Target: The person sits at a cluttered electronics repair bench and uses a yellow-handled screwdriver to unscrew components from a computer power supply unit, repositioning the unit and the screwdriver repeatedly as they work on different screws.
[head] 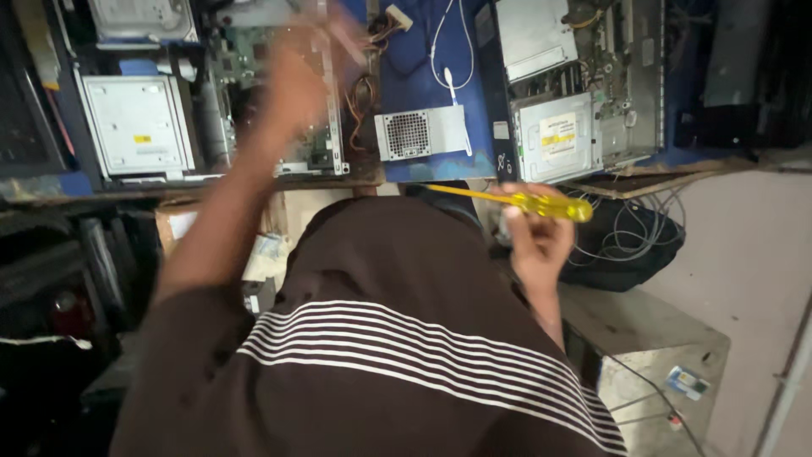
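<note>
Over at the blue workbench (440, 76), the person's right hand (537, 241) is closed around a yellow screwdriver (516, 200), gripping its see-through handle, with the shaft pointing left and lying roughly level just in front of the bench edge. The left hand (292, 85) is raised over an open computer case (271, 93) at the left of the bench; it is badly blurred, so I cannot tell whether its fingers are spread or curled, or whether it holds anything. Inside that case sit a green circuit board (241, 51) and, beside it on the left, a grey metal drive box (135, 125). A second open computer case (579, 85) stands at the right of the bench, holding another grey drive with a yellow sticker (558, 135) and more boards above it. Between the two cases a small grey power supply (419, 133) with a round fan grille lies on the blue top, with a white cable (448, 51) trailing behind it. Below the right case, a bundle of pale cables (630, 228) lies on a dark bag. The person wears a brown shirt with white stripes (406, 338).
</note>
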`<state>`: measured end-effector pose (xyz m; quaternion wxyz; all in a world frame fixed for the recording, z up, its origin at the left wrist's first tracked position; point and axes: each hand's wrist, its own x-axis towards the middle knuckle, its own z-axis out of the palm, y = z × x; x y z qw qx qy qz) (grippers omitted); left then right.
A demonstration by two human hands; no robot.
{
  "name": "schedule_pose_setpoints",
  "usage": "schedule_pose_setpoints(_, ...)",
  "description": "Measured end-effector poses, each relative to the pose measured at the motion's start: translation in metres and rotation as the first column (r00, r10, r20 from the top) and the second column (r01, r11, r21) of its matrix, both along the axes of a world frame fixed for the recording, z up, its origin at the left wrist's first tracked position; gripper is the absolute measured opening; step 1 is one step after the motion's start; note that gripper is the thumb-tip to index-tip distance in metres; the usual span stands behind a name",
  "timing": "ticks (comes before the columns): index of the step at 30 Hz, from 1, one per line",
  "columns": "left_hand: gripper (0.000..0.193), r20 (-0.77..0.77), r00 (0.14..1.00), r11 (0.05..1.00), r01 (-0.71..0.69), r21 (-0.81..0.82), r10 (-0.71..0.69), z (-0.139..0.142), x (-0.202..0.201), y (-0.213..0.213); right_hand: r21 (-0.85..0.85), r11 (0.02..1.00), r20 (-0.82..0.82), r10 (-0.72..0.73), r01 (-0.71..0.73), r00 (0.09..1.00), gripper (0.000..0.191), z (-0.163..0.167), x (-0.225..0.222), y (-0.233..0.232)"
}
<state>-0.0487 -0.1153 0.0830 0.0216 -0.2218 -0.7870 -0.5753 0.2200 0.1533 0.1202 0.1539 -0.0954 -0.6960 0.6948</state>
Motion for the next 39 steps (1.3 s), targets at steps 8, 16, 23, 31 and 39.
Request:
schedule_pose_setpoints(8, 0.030, 0.425, 0.770, 0.798, 0.582, -0.159, -0.477, -0.052, 0.124, 0.026, -0.280, 0.928, 0.109, 0.284, -0.245, 0.953, 0.050, -0.050, -0.074, -0.009)
schedule_pose_setpoints(16, 0.027, 0.581, 0.814, 0.976, 0.121, -0.179, 0.006, -0.059, 0.132, -0.029, 0.784, 0.267, 0.435, 0.408, -0.560, 0.803, 0.107, -0.115, -0.142, -0.019)
schedule_pose_setpoints(23, 0.030, 0.550, 0.834, 0.998, -0.018, -0.065, 0.050, -0.090, 0.167, -0.041, 0.744, 0.068, 0.604, 0.358, -0.665, 0.712, 0.101, -0.143, -0.159, -0.018)
schedule_pose_setpoints(31, 0.031, 0.516, 0.854, 0.982, 0.029, -0.185, 0.072, -0.089, 0.167, -0.034, 0.753, 0.145, 0.540, 0.422, -0.642, 0.729, 0.089, -0.124, -0.159, -0.014)
schedule_pose_setpoints(39, 0.025, 0.541, 0.840, 0.998, -0.016, -0.063, 0.048, -0.090, 0.156, 0.000, 0.827, 0.545, 0.118, 0.072, -0.139, 0.990, 0.072, -0.110, -0.117, 0.086)
